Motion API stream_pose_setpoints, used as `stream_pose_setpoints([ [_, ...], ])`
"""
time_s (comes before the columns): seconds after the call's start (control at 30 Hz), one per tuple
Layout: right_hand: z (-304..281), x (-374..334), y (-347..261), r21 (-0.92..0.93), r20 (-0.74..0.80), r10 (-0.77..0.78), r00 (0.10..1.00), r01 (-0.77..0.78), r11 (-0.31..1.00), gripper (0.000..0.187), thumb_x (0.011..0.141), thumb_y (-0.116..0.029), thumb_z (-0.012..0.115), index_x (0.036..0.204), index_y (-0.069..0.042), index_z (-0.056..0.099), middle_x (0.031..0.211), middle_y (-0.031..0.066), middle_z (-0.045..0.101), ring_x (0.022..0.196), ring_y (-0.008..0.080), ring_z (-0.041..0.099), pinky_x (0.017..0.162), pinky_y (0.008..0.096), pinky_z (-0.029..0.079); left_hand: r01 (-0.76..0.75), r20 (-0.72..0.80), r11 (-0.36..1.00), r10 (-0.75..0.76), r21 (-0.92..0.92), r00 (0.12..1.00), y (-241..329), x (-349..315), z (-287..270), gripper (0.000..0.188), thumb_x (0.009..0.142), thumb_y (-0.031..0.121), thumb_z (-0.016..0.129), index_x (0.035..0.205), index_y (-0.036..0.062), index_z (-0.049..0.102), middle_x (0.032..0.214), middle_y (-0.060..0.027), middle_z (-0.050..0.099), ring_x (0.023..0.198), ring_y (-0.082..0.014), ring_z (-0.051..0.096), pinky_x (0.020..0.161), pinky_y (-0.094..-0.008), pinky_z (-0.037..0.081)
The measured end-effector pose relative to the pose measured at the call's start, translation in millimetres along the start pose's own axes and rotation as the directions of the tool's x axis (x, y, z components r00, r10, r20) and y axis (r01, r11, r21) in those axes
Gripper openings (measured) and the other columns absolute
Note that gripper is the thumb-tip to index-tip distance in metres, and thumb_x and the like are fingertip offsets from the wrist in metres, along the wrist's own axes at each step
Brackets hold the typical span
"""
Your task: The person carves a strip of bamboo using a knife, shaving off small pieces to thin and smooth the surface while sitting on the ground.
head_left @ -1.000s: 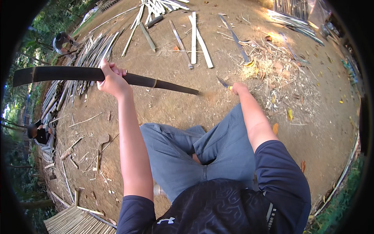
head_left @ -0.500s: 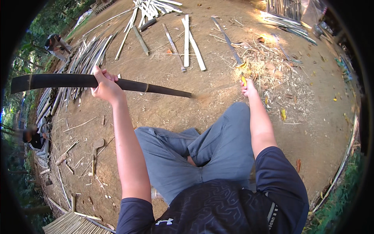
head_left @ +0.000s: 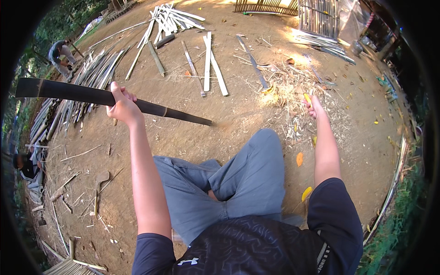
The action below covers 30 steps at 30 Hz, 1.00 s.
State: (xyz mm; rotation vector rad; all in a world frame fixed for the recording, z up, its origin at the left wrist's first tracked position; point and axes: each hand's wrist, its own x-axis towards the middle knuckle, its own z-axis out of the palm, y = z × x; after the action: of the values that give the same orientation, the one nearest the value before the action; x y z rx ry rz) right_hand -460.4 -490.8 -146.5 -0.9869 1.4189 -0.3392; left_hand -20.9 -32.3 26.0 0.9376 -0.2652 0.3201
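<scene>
Hands of the wearer: two. The left hand (head_left: pixel 123 106), left of centre in the frame, has its fingers clamped on one long dark strip (head_left: pixel 151 108), which runs from the left edge to near the centre. The right hand (head_left: pixel 314 108), right of centre, has its fingers closed round the yellow handle (head_left: pixel 307 97) of one tool; its working end is too blurred to judge.

Pale strips (head_left: pixel 207 64) at upper centre: two, touching at their upper ends. Beside them, one narrow brownish strip (head_left: pixel 192 68) to the left and one dark grey strip (head_left: pixel 252 61) to the right. White strips (head_left: pixel 174 18) at the top and grey poles (head_left: pixel 94 73) at upper left: heaped, overlapping, not countable. Other people: two, one at upper left (head_left: pixel 59 55), one at the left edge (head_left: pixel 31 167).

Surface: bare brown ground (head_left: pixel 353 160), littered with shavings (head_left: pixel 293 87) at right of centre. Setting: an open yard, slatted panels (head_left: pixel 318 20) at upper right, trees (head_left: pixel 59 27) at upper left, green plants (head_left: pixel 394 229) at lower right
</scene>
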Motion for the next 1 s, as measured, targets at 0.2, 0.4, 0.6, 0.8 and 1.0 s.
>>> stream_pose_setpoints([
  [0.2,-3,-22,-8,0.225,0.163,0.025,0.986,-0.062,0.972,0.036,0.097,-0.039,0.038,0.096,-0.009,0.056,0.05,-0.0109,0.036,0.032,0.0015,0.019,0.029,0.0198,0.014,0.016,-0.007,1.0,-0.016,0.024,1.0,1,-1,-1,0.032,0.089,0.022,0.066,0.067,0.0033,0.053,0.052,0.0006,0.044,0.043,-0.0065,0.039,0.04,-0.0247,0.034],
  [0.4,12,-5,1,0.321,0.133,-0.103,0.986,0.056,0.945,0.034,0.099,-0.037,0.036,0.094,-0.01,0.055,0.052,-0.0092,0.041,0.033,0.0031,0.024,0.029,0.0197,0.018,0.053,-0.038,0.999,-0.053,0.009,0.998,5,0,-7,0.033,0.089,0.023,0.066,0.066,0.0034,0.053,0.051,0.0015,0.043,0.042,-0.0062,0.038,0.04,-0.0241,0.033],
  [0.6,93,-11,38,0.112,0.143,-0.235,0.961,0.22,0.969,0.035,0.101,-0.036,0.043,0.098,-0.003,0.055,0.077,0.0076,0.058,0.05,0.0062,0.046,0.039,0.0192,0.036,0.055,-0.02,0.998,-0.055,0.01,0.998,7,-4,-1,0.033,0.09,0.023,0.065,0.067,0.0042,0.051,0.051,0.0014,0.043,0.042,-0.0066,0.039,0.041,-0.0246,0.032],
  [0.8,168,-13,96,-0.286,0.106,-0.216,0.971,0.237,0.928,0.024,0.082,-0.013,0.065,0.099,0.004,0.061,0.085,0.0154,0.067,0.056,0.0141,0.055,0.049,0.0291,0.047,0.048,-0.025,0.998,-0.048,0.029,0.999,15,-14,-4,0.032,0.091,0.023,0.065,0.068,0.0049,0.051,0.052,0.0016,0.042,0.042,-0.0062,0.038,0.041,-0.0243,0.032],
  [1.0,185,-23,118,-0.548,-0.198,-0.446,0.873,0.279,0.789,0.032,0.071,-0.021,0.075,0.083,0.007,0.066,0.08,0.0162,0.069,0.067,0.0237,0.068,0.064,0.037,0.051,0.049,-0.015,0.999,-0.049,0.017,0.999,16,-18,-12,0.031,0.091,0.024,0.066,0.07,0.0047,0.054,0.057,-0.0007,0.05,0.044,-0.0069,0.044,0.041,-0.0234,0.035],
])
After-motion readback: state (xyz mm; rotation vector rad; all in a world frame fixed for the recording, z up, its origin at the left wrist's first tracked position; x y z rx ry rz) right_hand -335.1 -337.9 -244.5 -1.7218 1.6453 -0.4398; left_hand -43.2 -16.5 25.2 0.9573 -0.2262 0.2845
